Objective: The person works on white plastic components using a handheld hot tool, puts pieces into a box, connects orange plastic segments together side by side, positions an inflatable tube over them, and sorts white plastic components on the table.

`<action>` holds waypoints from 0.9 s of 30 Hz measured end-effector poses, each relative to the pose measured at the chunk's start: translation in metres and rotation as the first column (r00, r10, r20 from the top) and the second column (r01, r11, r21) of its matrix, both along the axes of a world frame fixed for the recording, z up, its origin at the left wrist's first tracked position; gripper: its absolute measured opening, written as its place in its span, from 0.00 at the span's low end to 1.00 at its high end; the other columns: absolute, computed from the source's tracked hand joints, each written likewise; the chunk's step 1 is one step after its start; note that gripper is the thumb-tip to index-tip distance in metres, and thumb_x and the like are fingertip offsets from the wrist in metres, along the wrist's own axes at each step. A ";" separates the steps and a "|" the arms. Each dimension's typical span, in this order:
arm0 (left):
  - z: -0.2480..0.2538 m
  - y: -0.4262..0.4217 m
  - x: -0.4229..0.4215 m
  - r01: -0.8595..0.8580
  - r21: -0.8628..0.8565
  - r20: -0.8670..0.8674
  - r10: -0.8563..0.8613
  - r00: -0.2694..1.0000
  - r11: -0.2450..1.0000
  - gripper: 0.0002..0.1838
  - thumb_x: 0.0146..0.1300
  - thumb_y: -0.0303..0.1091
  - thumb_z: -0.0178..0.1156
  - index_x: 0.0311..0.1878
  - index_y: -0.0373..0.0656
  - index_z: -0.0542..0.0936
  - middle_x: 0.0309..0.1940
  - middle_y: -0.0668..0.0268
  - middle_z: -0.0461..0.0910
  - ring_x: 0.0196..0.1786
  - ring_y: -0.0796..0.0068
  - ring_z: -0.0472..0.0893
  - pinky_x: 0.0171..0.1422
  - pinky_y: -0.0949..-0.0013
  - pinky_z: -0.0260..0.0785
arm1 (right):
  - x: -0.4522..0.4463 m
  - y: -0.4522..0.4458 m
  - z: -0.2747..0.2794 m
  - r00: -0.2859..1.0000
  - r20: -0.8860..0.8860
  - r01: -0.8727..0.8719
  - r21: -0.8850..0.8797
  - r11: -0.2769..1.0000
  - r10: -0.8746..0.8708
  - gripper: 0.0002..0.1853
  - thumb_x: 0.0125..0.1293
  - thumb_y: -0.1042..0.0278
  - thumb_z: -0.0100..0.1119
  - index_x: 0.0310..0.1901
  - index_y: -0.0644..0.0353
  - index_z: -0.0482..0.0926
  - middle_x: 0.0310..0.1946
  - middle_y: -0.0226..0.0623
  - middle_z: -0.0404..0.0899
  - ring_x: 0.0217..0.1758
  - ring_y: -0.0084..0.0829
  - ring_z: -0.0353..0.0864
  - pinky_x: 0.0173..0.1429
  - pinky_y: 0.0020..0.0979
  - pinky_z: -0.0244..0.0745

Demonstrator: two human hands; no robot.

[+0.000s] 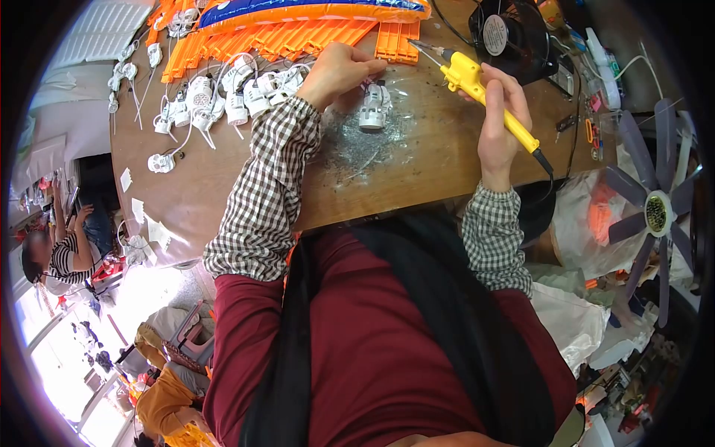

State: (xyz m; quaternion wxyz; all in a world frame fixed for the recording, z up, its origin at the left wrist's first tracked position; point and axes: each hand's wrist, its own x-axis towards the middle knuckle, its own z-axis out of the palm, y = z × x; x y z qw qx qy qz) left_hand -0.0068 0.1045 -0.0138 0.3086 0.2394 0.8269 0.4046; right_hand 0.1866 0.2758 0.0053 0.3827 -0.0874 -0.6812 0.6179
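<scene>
My right hand (pixel 503 127) is wrapped round a yellow soldering gun (pixel 465 73), its metal tip pointing up and left toward an orange plastic piece (pixel 398 43). Thumb and forefinger of my left hand (pixel 337 73) are pinched together just above a small white plastic motor unit (pixel 372 116). What they pinch, if anything, is too small to make out. The unit stands on a scuffed, greyish patch of the wooden table (pixel 424 171). Left of my left hand lie several similar white units (pixel 199 97) with wires attached.
Behind my hands are a row of orange plastic strips (pixel 298 37) and a blue-and-orange packet (pixel 313 10). A black fan (pixel 510 37) stands at the back right; a larger bladed fan (pixel 655 212) is beside the table. Other people (pixel 71 253) sit at the left.
</scene>
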 end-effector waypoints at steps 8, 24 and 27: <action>-0.028 -0.005 0.001 -0.085 0.157 -0.149 0.109 0.983 0.984 0.14 0.68 0.37 0.67 0.46 0.35 0.88 0.33 0.66 0.88 0.32 0.85 0.82 0.37 0.79 0.76 | -0.011 -0.007 0.004 0.998 0.030 -0.054 0.091 0.994 0.051 0.15 0.78 0.69 0.49 0.54 0.72 0.78 0.49 0.41 0.78 0.45 0.31 0.84 0.51 0.30 0.82; -0.012 0.001 0.004 -0.111 0.003 -0.146 0.111 0.983 0.994 0.12 0.65 0.36 0.67 0.45 0.37 0.89 0.33 0.65 0.88 0.32 0.81 0.84 0.39 0.76 0.78 | -0.021 0.003 0.005 0.993 0.039 -0.122 0.338 0.933 0.116 0.07 0.68 0.80 0.62 0.31 0.69 0.77 0.38 0.36 0.81 0.33 0.19 0.76 0.35 0.21 0.71; -0.007 0.001 0.004 -0.095 0.002 -0.112 0.094 0.989 0.996 0.12 0.65 0.35 0.66 0.45 0.37 0.89 0.34 0.65 0.88 0.32 0.81 0.84 0.39 0.75 0.78 | -0.022 0.001 0.007 0.991 0.036 -0.131 0.335 0.933 0.126 0.08 0.67 0.80 0.63 0.30 0.68 0.77 0.37 0.36 0.81 0.33 0.19 0.76 0.35 0.21 0.70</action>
